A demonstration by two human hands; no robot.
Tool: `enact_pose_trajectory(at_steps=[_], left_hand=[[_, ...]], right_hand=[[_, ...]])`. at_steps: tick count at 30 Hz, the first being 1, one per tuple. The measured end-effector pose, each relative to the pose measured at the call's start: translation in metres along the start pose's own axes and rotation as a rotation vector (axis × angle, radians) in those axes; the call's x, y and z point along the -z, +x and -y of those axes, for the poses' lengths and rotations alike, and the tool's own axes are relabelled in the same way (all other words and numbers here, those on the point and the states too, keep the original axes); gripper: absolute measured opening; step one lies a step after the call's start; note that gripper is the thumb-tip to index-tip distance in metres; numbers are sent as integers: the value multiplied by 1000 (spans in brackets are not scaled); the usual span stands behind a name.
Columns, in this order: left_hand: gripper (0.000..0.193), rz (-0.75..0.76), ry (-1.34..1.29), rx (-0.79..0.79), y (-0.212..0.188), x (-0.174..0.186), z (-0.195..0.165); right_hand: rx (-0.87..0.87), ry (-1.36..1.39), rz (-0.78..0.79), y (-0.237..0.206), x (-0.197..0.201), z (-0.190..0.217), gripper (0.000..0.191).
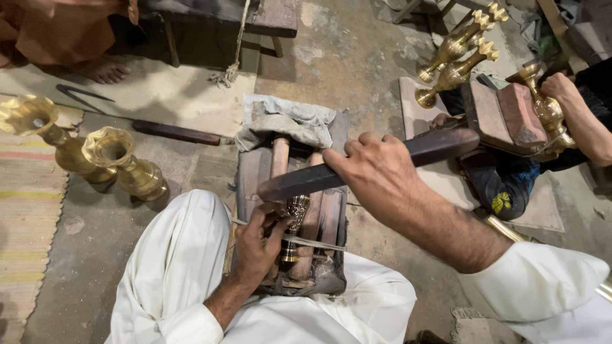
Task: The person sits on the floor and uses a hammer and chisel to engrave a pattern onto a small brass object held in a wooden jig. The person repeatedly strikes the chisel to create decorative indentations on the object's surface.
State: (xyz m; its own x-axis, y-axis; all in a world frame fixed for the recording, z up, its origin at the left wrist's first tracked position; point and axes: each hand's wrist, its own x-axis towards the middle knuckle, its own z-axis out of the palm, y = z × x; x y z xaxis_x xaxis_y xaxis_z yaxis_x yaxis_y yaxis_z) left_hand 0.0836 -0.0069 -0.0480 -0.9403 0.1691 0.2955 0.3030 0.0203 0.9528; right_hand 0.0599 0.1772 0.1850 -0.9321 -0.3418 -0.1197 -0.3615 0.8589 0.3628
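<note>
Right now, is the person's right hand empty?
No, the right hand grips a long dark flat bar that reaches across the wooden block where the left hand steadies a small brass piece.

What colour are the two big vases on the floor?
The two vases are shiny golden brass, standing beside a striped mat. The head view shows them best.
</note>
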Motion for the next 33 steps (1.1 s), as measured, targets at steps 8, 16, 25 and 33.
enact_pose_trajectory(at_steps=[8, 16, 25, 33], left_hand=[[20, -29, 27, 103, -3, 0, 2], [23, -67, -222, 105, -4, 6, 12], [33, 239, -259, 469, 3, 40, 3], [34, 340, -162, 428, 4, 53, -10]], right_hand=[[-4, 96, -165, 4, -7, 1, 25], [-193, 411, 30, 2, -30, -1, 35], [-540, 975, -73, 17, -109, 56, 52], [-482, 1161, -210, 12, -137, 65, 42]])
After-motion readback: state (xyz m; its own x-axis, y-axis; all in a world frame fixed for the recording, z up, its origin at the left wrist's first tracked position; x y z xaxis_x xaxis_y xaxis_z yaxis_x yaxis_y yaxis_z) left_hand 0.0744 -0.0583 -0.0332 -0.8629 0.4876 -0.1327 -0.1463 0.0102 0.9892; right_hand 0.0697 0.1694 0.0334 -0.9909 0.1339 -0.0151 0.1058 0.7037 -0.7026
